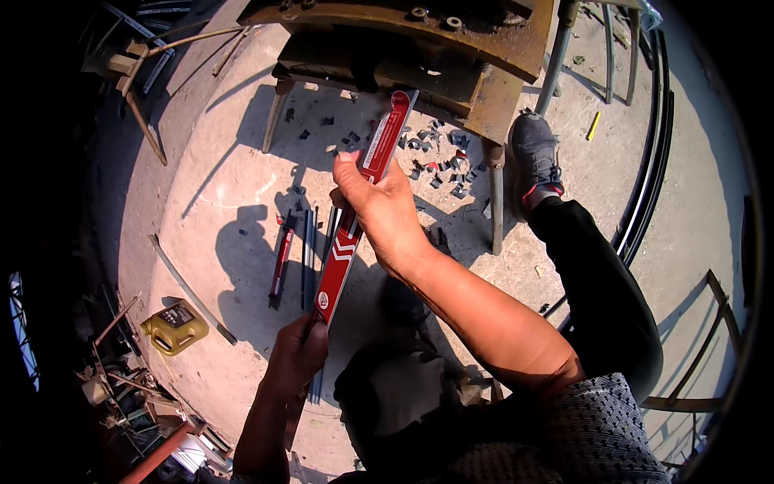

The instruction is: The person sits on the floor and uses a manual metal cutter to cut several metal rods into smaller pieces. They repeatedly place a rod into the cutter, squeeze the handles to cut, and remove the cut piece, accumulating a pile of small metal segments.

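A long flat bar with a red printed face (339, 262) slants up from my lap toward the rusty metal bench (484, 97). My right hand (385, 206) wraps round its upper part, thumb on the near face. Lower down, my left hand (303, 352), in shadow, grips the same bar near its lower end. The bar's top end reaches the bench's near edge; whether it touches the metal I cannot tell. Beneath, on the floor, lie a shorter red-faced strip (282, 262) and several thin metal bars (309, 258).
Dark cut scraps (459, 177) litter the floor under the bench. To the left are a yellow-brown jug (173, 326) and a bent pipe (191, 288). My shoe (535, 157) rests beside a bench leg (496, 202). A yellow marker-like stick (594, 126) and long dark bars (657, 153) lie to the right.
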Tool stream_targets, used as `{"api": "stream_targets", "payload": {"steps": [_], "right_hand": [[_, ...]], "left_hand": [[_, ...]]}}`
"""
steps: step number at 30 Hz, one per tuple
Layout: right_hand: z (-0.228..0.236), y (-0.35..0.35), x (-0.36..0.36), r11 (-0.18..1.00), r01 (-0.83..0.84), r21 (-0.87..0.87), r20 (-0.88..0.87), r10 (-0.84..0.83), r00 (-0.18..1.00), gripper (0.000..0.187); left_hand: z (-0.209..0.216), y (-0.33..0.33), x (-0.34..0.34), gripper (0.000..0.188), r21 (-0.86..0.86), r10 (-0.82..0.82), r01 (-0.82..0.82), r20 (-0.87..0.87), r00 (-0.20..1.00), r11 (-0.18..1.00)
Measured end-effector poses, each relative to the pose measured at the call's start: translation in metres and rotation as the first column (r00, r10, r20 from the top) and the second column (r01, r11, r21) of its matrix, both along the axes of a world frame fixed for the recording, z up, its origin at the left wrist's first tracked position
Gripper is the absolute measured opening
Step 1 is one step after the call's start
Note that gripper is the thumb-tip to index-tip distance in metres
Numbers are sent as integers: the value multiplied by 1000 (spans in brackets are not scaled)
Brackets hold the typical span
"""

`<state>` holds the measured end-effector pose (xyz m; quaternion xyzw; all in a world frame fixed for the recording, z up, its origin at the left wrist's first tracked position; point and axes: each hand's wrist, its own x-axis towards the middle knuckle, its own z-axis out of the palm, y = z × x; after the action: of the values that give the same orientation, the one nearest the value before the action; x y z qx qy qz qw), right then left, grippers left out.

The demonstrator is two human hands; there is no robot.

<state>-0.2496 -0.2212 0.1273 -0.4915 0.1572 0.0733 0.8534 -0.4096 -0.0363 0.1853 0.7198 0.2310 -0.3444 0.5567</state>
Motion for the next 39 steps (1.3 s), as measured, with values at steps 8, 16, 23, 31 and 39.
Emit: {"api": "stream_targets", "payload": {"steps": [8,16,23,31,39], "right_hand": [[23,28,-36,986,-11,165,-205,45,978,28],[17,32,-30,994,44,102,-177,-25,984,32],[23,31,-26,989,77,123,-235,-47,971,31],[23,28,-22,992,75,106,-224,-50,973,29],[24,27,-15,994,71,87,-201,-52,978,29]], "left_hand": [[11,-5,6,39,61,-22,22,11,1000,998],[7,3,9,48,62,-104,102,34,994,993],[-8,9,12,59,70,-143,136,112,983,988],[-18,10,12,59,112,-163,147,159,974,983],[-28,12,18,57,37,-135,131,231,964,991]]}}
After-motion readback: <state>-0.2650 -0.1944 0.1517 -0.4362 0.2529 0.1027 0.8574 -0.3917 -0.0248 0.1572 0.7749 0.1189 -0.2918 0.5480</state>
